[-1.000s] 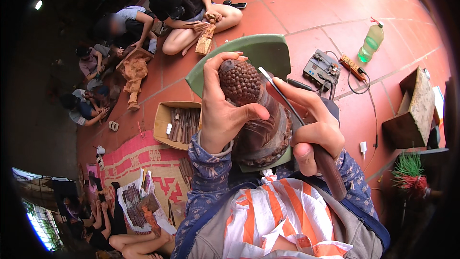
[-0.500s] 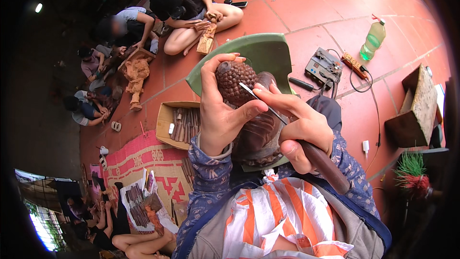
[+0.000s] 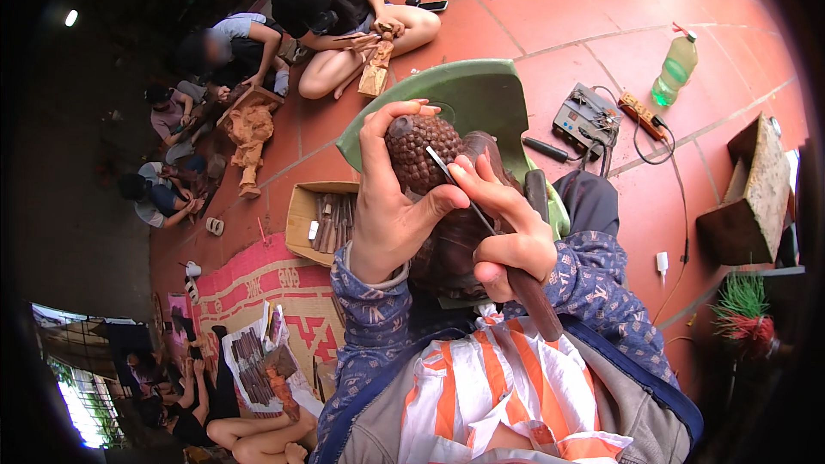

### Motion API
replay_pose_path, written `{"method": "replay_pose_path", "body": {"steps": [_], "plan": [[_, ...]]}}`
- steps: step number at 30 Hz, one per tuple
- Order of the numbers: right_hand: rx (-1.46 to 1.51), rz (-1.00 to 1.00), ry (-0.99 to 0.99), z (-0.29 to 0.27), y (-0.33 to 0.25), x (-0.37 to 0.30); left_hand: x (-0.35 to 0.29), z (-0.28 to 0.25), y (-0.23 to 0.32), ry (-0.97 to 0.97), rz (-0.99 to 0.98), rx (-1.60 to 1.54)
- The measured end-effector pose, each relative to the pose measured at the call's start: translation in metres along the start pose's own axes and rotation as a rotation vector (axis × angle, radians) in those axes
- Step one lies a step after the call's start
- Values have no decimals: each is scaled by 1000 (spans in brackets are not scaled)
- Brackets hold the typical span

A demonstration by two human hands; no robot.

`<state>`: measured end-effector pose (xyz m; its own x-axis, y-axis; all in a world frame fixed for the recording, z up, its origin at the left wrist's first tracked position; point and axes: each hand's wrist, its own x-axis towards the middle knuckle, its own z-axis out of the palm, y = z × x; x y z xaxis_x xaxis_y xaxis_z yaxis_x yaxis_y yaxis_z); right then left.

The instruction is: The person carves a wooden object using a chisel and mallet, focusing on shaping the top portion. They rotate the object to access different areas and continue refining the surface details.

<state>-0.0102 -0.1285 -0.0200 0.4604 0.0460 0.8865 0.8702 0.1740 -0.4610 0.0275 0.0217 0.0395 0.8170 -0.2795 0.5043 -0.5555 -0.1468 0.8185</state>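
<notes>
A dark brown carved wooden figure (image 3: 449,245) is at my lap, its head (image 3: 419,155) covered in small round knobs. My left hand (image 3: 378,215) wraps round the side of that head, thumb toward the blade. In my right hand (image 3: 520,232) is a carving chisel (image 3: 534,305) with a dark wooden handle, angled up and left. Its flat steel tip meets or nearly meets the knobs; exact contact I cannot tell. Both hands come close together at the blade, the right fingertips resting along it. Behind the figure curves a green plastic piece (image 3: 490,94).
Left of me are a cardboard box (image 3: 301,222) of chisels and a patterned mat (image 3: 258,271). To the right are a grey control box (image 3: 589,120), power strip (image 3: 640,113), trailing cord, green bottle (image 3: 675,69) and wooden box (image 3: 746,198). Several people carve wood at the left.
My right hand has shifted slightly left and steepened the chisel, its handle end swinging left. The blade tip is a little further left on the knobs. My left hand keeps its hold.
</notes>
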Motion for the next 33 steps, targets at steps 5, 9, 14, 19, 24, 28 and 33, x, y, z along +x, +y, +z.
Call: {"method": "replay_pose_path", "body": {"steps": [5, 9, 14, 19, 24, 28, 33], "plan": [[170, 56, 41, -5, -6, 6, 0, 1, 0, 12, -15, 11], [175, 81, -21, -16, -10, 9, 0, 4, 0, 18, -8, -34], [132, 128, -84, -22, -16, 15, -1, 1, -2, 19, 8, 6], [110, 138, -101, -23, -18, 17, -1, 3, 0, 38, 5, -6], [127, 150, -116, -25, -18, 19, -1, 3, 0, 48, 12, 31], [148, 164, -112, -26, -18, 23, -1, 4, 1, 50, 3, -9], [199, 200, -68, -30, -21, 25, -1, 7, 3, 64, 1, -67]]}}
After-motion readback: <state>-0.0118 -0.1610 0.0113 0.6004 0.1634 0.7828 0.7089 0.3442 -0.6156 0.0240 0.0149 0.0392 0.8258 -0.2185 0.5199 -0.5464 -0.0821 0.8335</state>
